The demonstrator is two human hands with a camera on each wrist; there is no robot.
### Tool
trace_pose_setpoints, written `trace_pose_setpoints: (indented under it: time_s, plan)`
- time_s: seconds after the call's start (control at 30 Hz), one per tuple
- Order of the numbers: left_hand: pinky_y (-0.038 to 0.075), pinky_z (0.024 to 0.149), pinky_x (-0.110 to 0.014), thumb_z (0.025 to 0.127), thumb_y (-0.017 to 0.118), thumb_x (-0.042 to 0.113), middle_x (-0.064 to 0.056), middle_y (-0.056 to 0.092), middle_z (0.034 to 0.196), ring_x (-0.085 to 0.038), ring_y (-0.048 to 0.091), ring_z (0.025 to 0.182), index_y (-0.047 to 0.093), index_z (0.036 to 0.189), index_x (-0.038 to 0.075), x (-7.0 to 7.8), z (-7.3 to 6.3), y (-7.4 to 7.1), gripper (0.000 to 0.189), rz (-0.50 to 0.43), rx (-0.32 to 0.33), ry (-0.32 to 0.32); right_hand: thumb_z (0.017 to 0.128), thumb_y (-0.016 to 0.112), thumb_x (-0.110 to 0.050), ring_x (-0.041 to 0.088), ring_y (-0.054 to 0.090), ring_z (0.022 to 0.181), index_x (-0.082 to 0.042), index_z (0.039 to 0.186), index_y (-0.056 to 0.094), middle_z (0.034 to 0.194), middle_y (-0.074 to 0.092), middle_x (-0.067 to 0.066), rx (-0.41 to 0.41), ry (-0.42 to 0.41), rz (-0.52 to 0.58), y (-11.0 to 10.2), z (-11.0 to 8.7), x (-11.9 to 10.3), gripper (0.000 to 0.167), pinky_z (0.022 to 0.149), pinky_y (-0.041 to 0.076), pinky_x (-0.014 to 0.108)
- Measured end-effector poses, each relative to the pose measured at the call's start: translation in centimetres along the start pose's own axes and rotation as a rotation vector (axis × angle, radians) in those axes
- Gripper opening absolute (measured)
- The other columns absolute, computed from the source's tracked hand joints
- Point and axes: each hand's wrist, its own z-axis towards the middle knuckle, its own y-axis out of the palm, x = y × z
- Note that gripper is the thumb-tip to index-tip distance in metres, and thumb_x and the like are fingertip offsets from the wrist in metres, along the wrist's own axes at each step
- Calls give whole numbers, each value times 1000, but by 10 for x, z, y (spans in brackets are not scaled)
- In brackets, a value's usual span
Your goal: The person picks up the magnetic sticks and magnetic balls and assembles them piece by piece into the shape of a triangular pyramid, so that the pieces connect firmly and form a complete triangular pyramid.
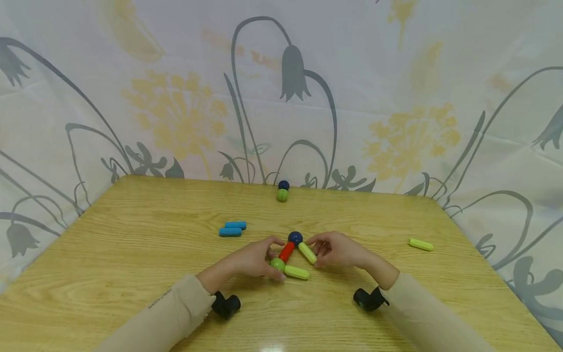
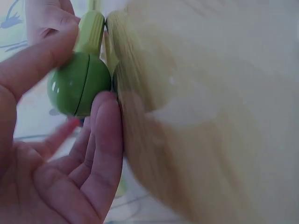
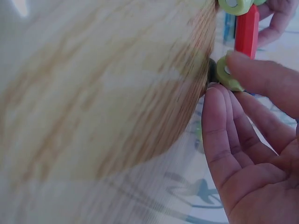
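Between both hands on the wooden table lies a joined figure of rods and balls. My left hand (image 1: pixel 257 259) holds its green ball (image 2: pixel 79 84) between thumb and fingers. From that ball, a red rod (image 1: pixel 286 252) runs up to a dark blue ball (image 1: pixel 295 238), and a yellow-green rod (image 1: pixel 296 272) points right. A second yellow-green rod (image 1: pixel 308 253) slants down from the blue ball; my right hand (image 1: pixel 338 250) pinches its free end. In the right wrist view, thumb and fingertips sit around that round end (image 3: pixel 223 79), close to the tabletop.
Two blue rods (image 1: pixel 230 231) lie side by side left of the figure. At the table's back are another dark blue ball (image 1: pixel 283 185) and a green ball (image 1: pixel 282 195). A loose yellow-green rod (image 1: pixel 421 244) lies far right. A flower-printed cloth (image 1: pixel 184 98) hangs behind the table.
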Motion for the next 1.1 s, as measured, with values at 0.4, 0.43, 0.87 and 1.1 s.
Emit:
trace_pose_setpoints:
  time_s: [0.4,0.43,0.87,1.1]
  plan:
    - [48,80,-29,81,73,5,1,59,107,-15,58,92,65,114,9,-6,-13,-11,34,-35,-144,157,80,64,8,15,57,79,5,117,58,92,60,7,-30,-85,-25,-7,6,12,38,71,49,26]
    - [48,79,-29,81,72,5,1,59,107,-15,58,92,65,114,9,-6,-13,-11,34,-39,-143,156,80,63,8,16,57,79,5,117,58,92,60,8,-27,-86,-27,-8,7,12,37,71,49,27]
    - [48,78,-28,80,74,7,0,57,101,-14,58,89,64,111,10,-7,-12,-11,33,-73,-132,146,86,63,0,26,59,91,6,125,51,102,59,18,62,-49,11,-26,52,22,41,78,50,34]
    - [48,77,-27,80,74,8,0,57,102,-14,57,90,64,110,12,-9,-11,-10,32,-79,-148,156,87,63,-1,32,58,96,4,131,44,109,56,23,84,-1,66,-27,82,21,48,75,51,36]
